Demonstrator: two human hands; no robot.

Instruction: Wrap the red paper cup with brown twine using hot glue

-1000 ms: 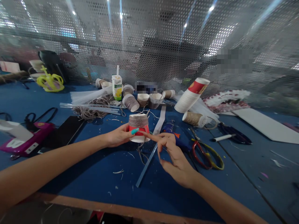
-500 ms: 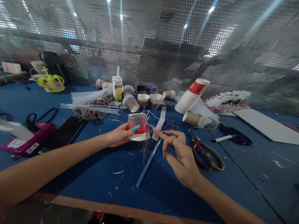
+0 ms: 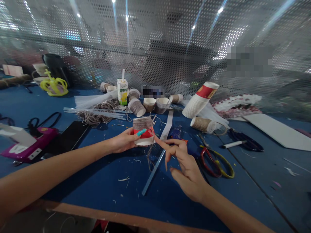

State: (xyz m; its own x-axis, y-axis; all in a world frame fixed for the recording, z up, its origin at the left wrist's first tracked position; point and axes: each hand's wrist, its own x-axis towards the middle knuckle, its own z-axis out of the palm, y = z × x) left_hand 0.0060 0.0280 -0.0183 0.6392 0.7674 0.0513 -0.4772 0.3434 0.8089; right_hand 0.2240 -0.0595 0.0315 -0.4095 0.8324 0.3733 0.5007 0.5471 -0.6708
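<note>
My left hand grips a red and white paper cup, its thumb with a long teal nail across the front. Grey-brown yarn is wound around the cup's upper part, and a loose tail of it hangs below on the right. My right hand has its index finger stretched out, the tip at the cup's right side; the other fingers are bent and apart, with nothing seen in them. Under the hands, a clear glue stick lies on the blue table.
Scissors and a white pen lie at right. Behind stand a tilted stack of paper cups, yarn-wrapped cups and a drink carton. At left are a purple glue gun, a black phone-like slab and a yellow crown.
My right index finger has moved left and slightly down, from beside the yarn to the cup's right side. An orange-tipped blue object shows more behind my right hand. My left hand keeps its hold.
</note>
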